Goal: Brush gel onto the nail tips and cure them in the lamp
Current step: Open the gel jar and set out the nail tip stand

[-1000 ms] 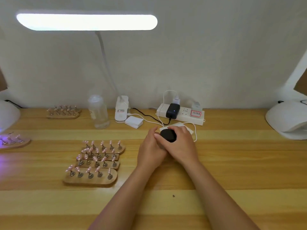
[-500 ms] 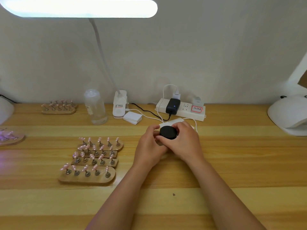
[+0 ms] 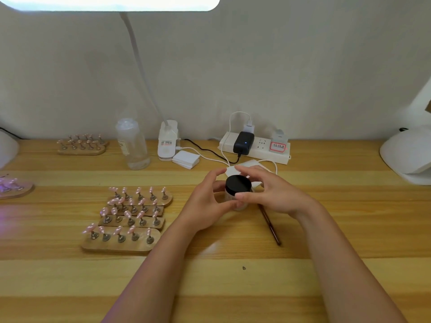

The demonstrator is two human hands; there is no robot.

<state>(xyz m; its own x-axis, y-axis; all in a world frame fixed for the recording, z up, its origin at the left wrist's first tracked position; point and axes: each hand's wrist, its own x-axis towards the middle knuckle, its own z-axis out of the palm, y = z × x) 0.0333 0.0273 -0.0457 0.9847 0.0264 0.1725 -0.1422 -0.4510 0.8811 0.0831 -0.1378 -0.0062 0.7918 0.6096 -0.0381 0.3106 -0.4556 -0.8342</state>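
Note:
A small white gel jar with a black lid (image 3: 238,184) is held just above the middle of the wooden desk. My left hand (image 3: 205,203) grips the jar's body from the left. My right hand (image 3: 276,194) arches over the lid, thumb at its front edge and fingers curled round the back. A dark brush (image 3: 270,227) lies on the desk below my right hand. Several wooden stands with pink nail tips (image 3: 123,241) sit to the left. One white curing lamp (image 3: 408,155) stands at the far right, another (image 3: 7,150) at the far left.
A stand of tips (image 3: 14,190) lies in purple light by the left lamp, and another stand (image 3: 81,145) sits at the back. A clear bottle (image 3: 133,145), the desk lamp's base (image 3: 168,142), white pads (image 3: 186,159) and a power strip (image 3: 256,148) with cables line the wall.
Both hands have lifted the jar slightly off the desk and my right fingers have spread around the lid. The brush now shows beneath my right hand. The camera has tilted down.

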